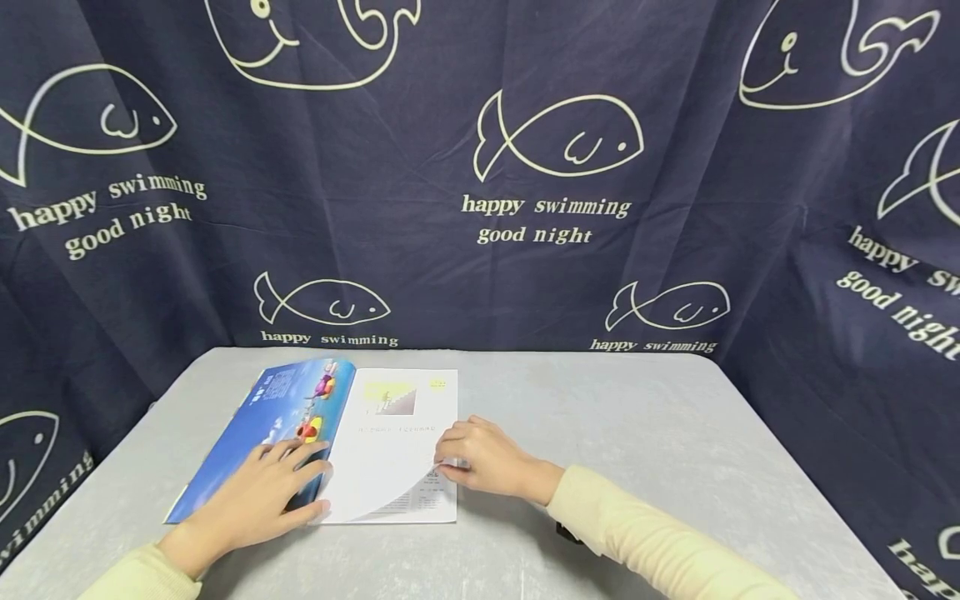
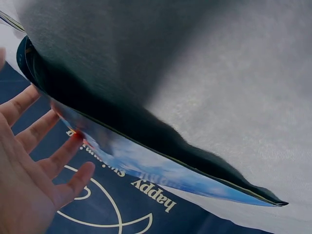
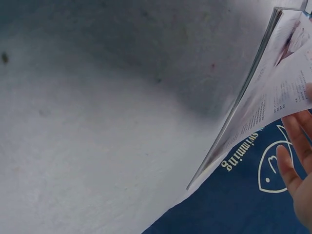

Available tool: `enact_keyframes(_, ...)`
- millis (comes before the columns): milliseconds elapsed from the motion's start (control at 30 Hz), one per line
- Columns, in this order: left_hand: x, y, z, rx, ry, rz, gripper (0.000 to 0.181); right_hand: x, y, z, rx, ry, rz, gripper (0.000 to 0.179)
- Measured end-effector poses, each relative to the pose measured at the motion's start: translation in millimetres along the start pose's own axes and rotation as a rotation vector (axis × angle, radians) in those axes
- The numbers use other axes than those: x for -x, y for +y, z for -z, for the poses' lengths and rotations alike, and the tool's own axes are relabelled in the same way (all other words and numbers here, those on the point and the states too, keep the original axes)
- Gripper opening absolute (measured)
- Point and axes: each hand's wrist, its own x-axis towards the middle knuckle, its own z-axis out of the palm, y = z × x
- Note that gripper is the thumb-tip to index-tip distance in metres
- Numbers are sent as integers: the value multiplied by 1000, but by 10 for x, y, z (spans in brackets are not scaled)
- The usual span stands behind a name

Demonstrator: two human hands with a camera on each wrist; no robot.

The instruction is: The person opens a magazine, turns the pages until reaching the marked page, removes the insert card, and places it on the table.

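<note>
Fingers [image 1: 453, 448] of the right hand [image 1: 489, 460] curl at the right edge of the open magazine [image 1: 336, 417], pinching a white leaf [image 1: 386, 457] by its near free corner; almost no gap, just paper between. Leaf bows up there, baring printed text on the page beneath [image 1: 427, 504]. Magazine lies on the desk [image 1: 615, 433], spine running near to far; leaf's long axis follows it. From the right fingers, leaf and spine lie leftward: right hand nearer the free edge, left hand [image 1: 258, 493] nearer the spine. Left fingers spread, fairly straight, resting on the magazine's blue page [image 1: 247, 433] left of the spine, gripping nothing. Dark fish-print curtain [image 1: 495, 287] hangs beyond the magazine.
</note>
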Motion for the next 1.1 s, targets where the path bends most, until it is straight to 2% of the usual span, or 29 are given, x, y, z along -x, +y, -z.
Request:
enact_keyframes(133,10,19,-3,20,-49,46,56,-15,-9,23,5,19,-9,7)
enact_keyframes(367,13,26,-7,31,-79,54,66,-37,-24,43,26,53,-26,6)
enact_keyframes(767,-14,32,-15,42,-93,51,67,-68,-46,42,11,66,-80,4)
enact_keyframes(1100,-14,27,14,58,-96,49,60,-56,-61,60,-35,27,-140,6)
